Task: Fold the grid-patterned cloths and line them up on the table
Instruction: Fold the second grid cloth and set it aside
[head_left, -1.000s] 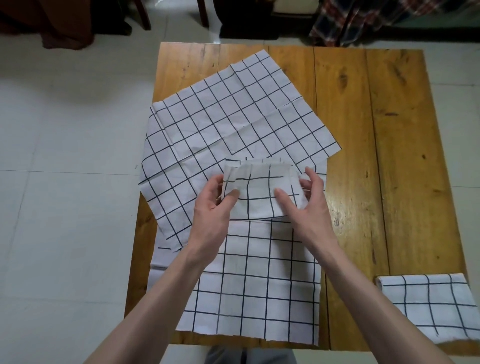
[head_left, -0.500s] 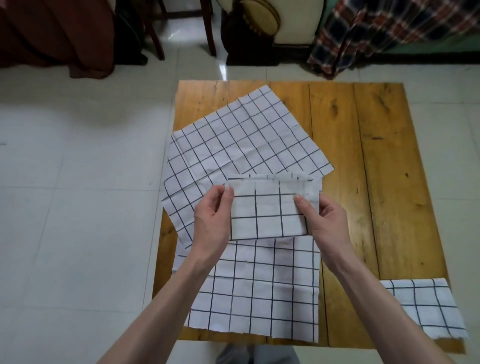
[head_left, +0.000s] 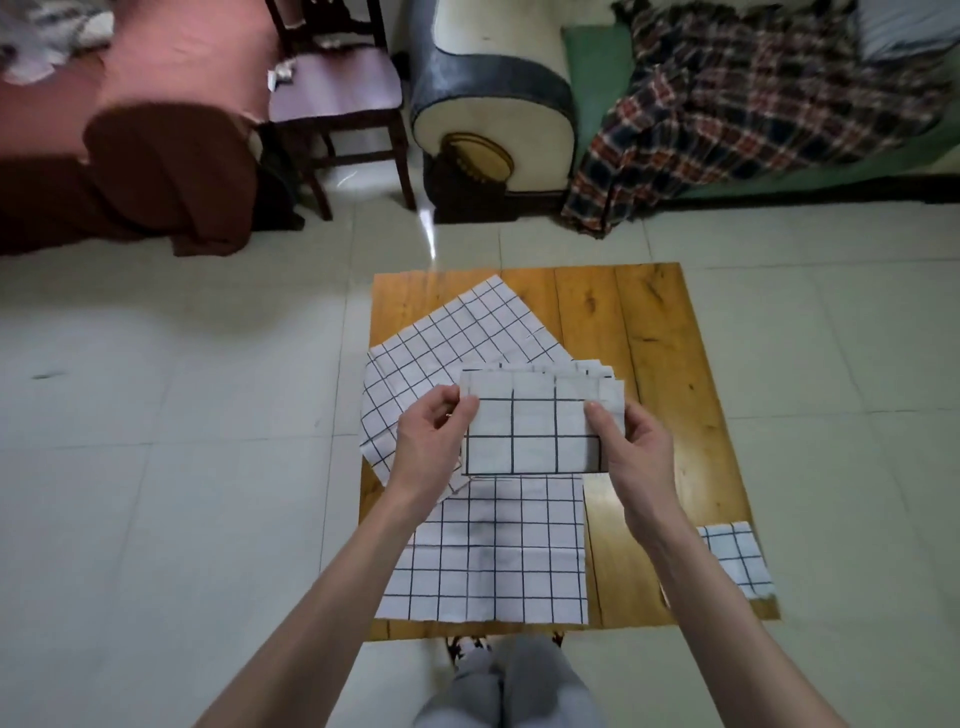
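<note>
Grid-patterned cloths lie in several places on the wooden desk (head_left: 670, 364), and I go from near to far. Nearest to the person, an unfolded cloth (head_left: 493, 561) lies flat at about 6 o'clock, with its near edge close to the desk's near rim. At about 4 o'clock, near the right corner, one finished folded cloth (head_left: 737, 558) rests, partly hidden behind the right forearm.

Above the middle of the desk the person holds the small folded cloth (head_left: 540, 431) in the air. Its long axis runs from 9 to 3 o'clock, from one hand to the other. The left hand (head_left: 434, 441) pinches its left edge between thumb and curled fingers, and the right hand (head_left: 636, 447) grips its right edge, with the thumb on the front face. Several layer edges show at the top of it.

Farther, at about 11 o'clock, another open cloth (head_left: 457, 332) lies turned at an angle.

I judge the next move is to set the held cloth down in line with the finished one. That place lies toward 4 o'clock from the fingers, so the right hand is the nearer one.
</note>
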